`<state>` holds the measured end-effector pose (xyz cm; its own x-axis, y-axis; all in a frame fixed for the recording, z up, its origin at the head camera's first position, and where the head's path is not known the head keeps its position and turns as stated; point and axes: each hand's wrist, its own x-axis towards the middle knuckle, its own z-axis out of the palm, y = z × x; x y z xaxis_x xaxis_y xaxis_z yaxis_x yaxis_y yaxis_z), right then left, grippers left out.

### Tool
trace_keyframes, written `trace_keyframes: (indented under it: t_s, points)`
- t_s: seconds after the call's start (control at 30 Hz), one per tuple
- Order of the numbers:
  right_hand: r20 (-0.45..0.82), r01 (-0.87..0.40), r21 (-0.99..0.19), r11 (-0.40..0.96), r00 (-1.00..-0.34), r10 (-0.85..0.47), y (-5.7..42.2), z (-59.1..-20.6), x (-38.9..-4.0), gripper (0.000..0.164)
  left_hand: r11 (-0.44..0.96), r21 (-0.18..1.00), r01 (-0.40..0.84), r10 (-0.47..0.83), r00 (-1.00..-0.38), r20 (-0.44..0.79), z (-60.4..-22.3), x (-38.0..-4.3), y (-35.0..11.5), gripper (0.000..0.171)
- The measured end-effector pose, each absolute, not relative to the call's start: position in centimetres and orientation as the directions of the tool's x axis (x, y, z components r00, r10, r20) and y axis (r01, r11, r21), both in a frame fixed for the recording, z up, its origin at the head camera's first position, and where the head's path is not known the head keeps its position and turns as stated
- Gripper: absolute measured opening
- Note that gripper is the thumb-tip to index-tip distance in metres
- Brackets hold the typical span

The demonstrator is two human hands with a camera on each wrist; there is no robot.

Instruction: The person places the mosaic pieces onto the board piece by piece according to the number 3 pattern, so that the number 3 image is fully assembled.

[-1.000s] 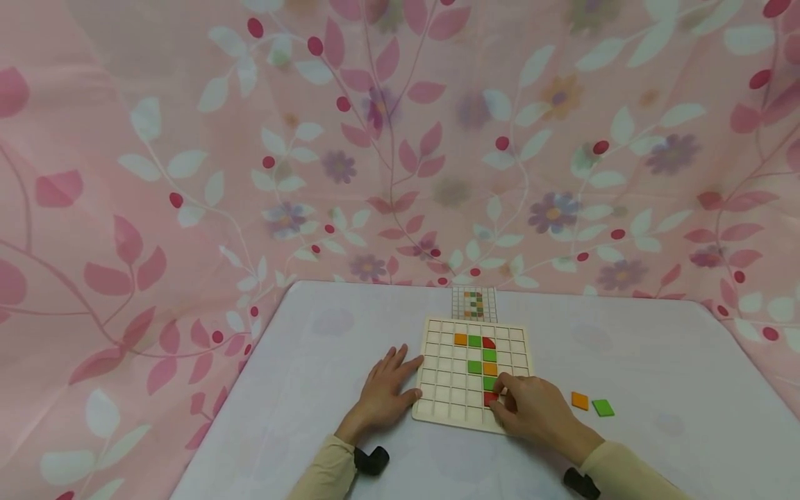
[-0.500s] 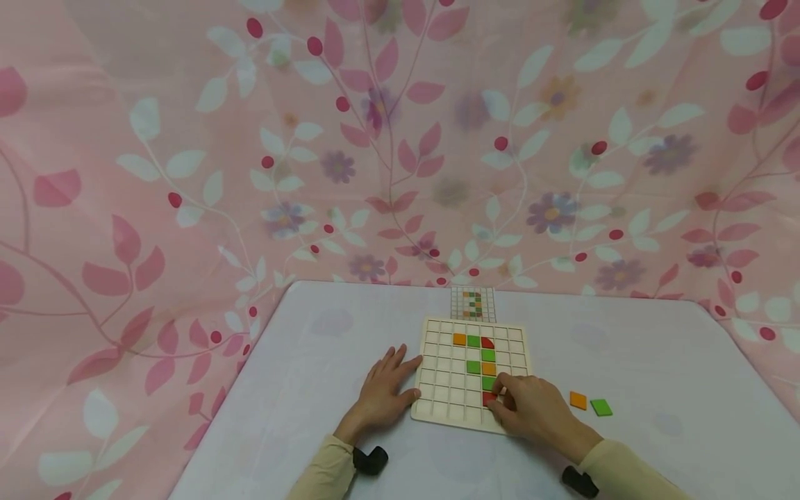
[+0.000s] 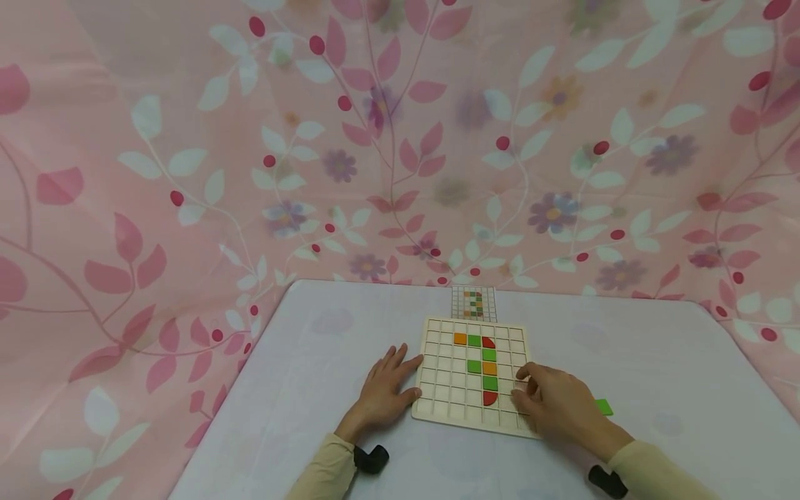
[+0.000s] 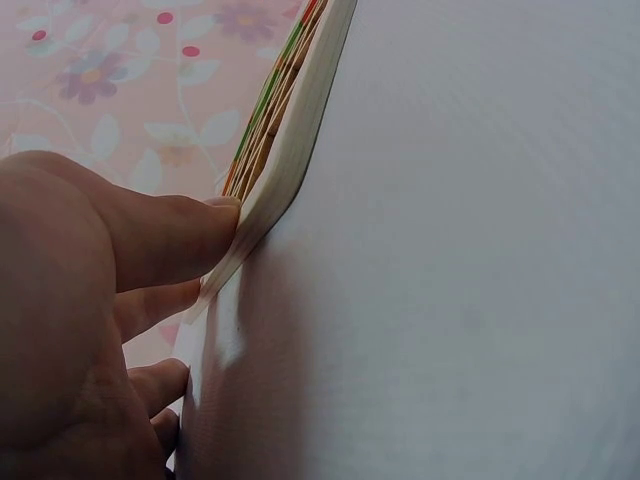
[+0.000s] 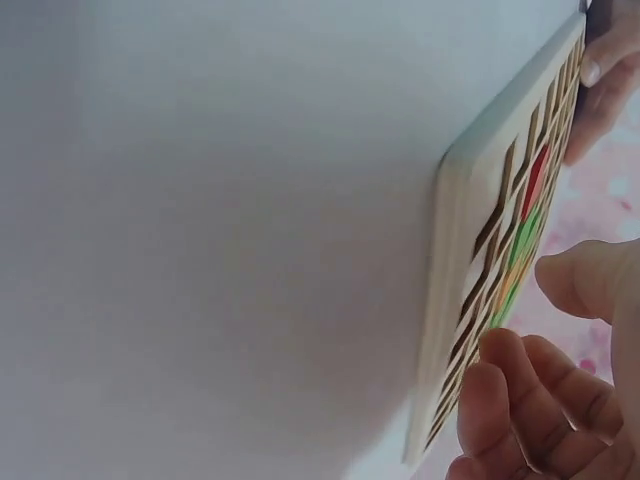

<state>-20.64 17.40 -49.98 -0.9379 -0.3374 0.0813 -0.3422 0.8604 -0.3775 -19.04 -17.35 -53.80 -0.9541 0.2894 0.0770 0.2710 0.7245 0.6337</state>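
A pale wooden grid board [image 3: 440, 396] lies on the table with orange, green and red tiles in some of its squares. My left hand [image 3: 386, 389] is spread at the board's left side, thumb [image 4: 190, 240] and a fingertip against its edge. Over the right part of the board is my right hand [image 3: 556, 406], its thumb and fingers apart with nothing between them, as the right wrist view shows. The lowest tile, a red quarter-round one [image 3: 490, 398], sits in its square below a green tile [image 3: 490, 383].
Behind the board lies a printed pattern card [image 3: 473, 304] with a small coloured grid. A loose green tile [image 3: 603, 407] shows past my right hand, which hides the orange tile beside it. A pink floral cloth [image 3: 375, 173] hangs behind the table [image 3: 337, 333].
My right hand has let go of the red quarter-round tile and moved right, off it. It now covers the loose orange tile. My left hand has stayed at the board's edge.
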Motion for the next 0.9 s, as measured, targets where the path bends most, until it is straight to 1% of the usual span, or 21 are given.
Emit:
trace_keyframes:
  t_s: [0.13, 0.27, 0.33, 0.53, 0.63, 0.8, 0.9]
  points:
    - [0.175, -0.369, -0.340, 0.865, -0.929, -0.327, 19.2, -50.3, -20.8, 0.025, 0.724, 0.633, 0.272, 0.291, -0.954, 0.077, -53.8, -19.1, -17.3, 0.061]
    - [0.288, -0.421, -0.288, 0.860, -0.895, -0.341, 21.0, -50.8, -20.7, 0.028, 0.726, 0.634, 0.266, 0.288, -0.955, 0.071, -53.8, -19.0, -17.3, 0.061]
    - [0.324, -0.435, -0.283, 0.855, -0.882, -0.341, 21.9, -51.0, -20.7, 0.028, 0.728, 0.634, 0.262, 0.286, -0.956, 0.067, -53.8, -19.0, -17.3, 0.061]
    - [0.349, -0.429, -0.286, 0.857, -0.880, -0.324, 24.4, -51.8, -20.5, 0.032, 0.729, 0.631, 0.265, 0.284, -0.956, 0.074, -54.0, -19.1, -17.4, 0.061]
    - [0.349, -0.423, -0.272, 0.864, -0.880, -0.321, 25.5, -52.5, -20.3, 0.031, 0.729, 0.628, 0.272, 0.289, -0.954, 0.077, -53.9, -19.2, -17.4, 0.061]
    - [0.302, -0.401, -0.290, 0.869, -0.900, -0.314, 26.7, -53.0, -19.8, 0.026, 0.723, 0.626, 0.293, 0.296, -0.950, 0.102, -53.9, -19.0, -17.4, 0.060]
    - [0.268, -0.387, -0.300, 0.872, -0.911, -0.313, 27.2, -53.0, -19.5, 0.028, 0.709, 0.632, 0.312, 0.301, -0.945, 0.128, -53.8, -18.9, -17.4, 0.059]
